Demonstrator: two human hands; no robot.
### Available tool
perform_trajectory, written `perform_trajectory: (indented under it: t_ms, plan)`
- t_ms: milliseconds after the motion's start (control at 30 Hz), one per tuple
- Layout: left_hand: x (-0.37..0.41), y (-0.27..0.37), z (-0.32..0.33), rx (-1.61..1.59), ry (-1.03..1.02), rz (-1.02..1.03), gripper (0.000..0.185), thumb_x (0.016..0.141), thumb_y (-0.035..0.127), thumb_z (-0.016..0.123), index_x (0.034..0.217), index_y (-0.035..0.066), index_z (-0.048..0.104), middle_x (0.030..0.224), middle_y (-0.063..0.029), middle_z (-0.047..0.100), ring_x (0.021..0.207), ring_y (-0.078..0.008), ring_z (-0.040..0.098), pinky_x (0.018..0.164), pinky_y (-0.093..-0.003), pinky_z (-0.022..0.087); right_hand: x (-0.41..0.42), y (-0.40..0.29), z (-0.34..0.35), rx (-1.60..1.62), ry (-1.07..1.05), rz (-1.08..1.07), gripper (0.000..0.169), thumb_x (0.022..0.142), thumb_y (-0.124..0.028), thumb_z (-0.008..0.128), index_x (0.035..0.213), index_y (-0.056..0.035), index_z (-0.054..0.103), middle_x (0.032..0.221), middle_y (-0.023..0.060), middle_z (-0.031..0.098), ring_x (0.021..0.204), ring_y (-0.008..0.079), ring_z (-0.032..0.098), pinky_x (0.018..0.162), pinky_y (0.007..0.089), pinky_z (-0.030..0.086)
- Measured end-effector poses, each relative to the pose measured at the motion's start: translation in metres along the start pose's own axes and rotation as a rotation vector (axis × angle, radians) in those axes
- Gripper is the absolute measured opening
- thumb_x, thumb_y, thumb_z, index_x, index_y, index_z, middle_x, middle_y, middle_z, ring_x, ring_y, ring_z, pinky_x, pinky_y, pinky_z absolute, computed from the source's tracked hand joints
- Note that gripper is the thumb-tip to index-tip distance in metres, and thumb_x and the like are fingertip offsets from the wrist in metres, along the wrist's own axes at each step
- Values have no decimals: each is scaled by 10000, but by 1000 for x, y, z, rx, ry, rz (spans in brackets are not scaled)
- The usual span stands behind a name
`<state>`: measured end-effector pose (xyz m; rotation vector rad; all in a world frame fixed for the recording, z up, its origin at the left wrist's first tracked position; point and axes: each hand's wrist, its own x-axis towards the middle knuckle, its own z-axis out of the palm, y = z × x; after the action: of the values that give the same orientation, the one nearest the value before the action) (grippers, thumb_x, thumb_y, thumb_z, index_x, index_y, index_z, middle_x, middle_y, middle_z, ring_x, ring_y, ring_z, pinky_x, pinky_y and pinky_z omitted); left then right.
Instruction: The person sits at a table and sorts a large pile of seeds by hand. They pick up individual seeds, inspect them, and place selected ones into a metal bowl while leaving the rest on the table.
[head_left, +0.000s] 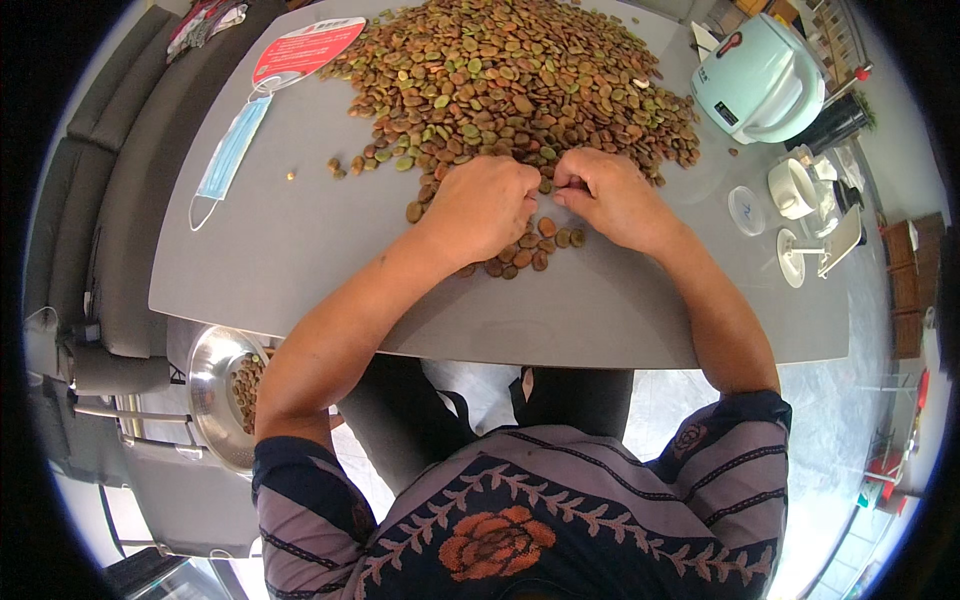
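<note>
A large heap of dried broad beans (495, 82), brown with some green ones, is spread over the grey table (300, 255). At the heap's near edge, my left hand (484, 206) has its fingers curled in. My right hand (619, 195) faces it, thumb and forefinger bent towards each other. A single bean (545, 185) shows in the narrow gap between the hands. Whether either hand grips a bean is hidden by the fingers. Nearer to me, partly under my left hand, lies a small group of loose beans (527, 247).
Left on the table are a blue face mask (234, 146) and a red printed fan (307, 52). A mint-green kettle (754, 82), white cup (791, 189), clear lid (746, 211) and white stand (791, 257) occupy the right. Below the left edge, a metal basin (214, 397) holds beans.
</note>
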<state>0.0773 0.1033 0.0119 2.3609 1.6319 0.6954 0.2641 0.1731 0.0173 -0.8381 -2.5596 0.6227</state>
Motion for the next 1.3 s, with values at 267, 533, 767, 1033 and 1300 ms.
perform_trajectory:
  t_ms: [267,533,767,1033,1300]
  plan:
    - [-4,5,13,151,63,64,42,768,54,598,786,23,577,790,-135,576,738,-333,616,641,-419,506,2,6,-17,1142,-137,308,79,854,-83,594,880,-25,547,810,69,612,590,110,496,490,239,366]
    - [-6,-1,15,144,158,56,66,758,42,572,820,18,578,799,-148,580,691,-345,615,604,-410,495,-4,1,-4,581,-174,101,121,850,-83,602,950,-15,607,765,54,616,622,121,515,579,268,425]
    - [3,-2,-26,-1099,-72,-482,133,900,142,585,918,12,604,730,-16,536,523,-121,439,453,-265,343,-9,-13,5,115,-149,-137,166,776,-115,691,895,-40,601,849,142,602,834,349,586,731,416,465]
    - [2,-23,-25,-1841,-217,-577,128,897,195,578,912,68,571,807,-34,564,603,-86,448,495,-196,361,-8,-25,1,45,-152,-125,170,780,-105,669,872,-31,547,867,155,581,820,362,578,722,433,461]
    - [3,-19,-20,-1797,-188,-652,258,936,278,520,962,36,607,896,-124,634,726,-180,576,550,-235,430,-3,-28,-1,235,204,-23,81,781,-30,622,827,-39,556,793,106,558,733,308,566,649,379,455]
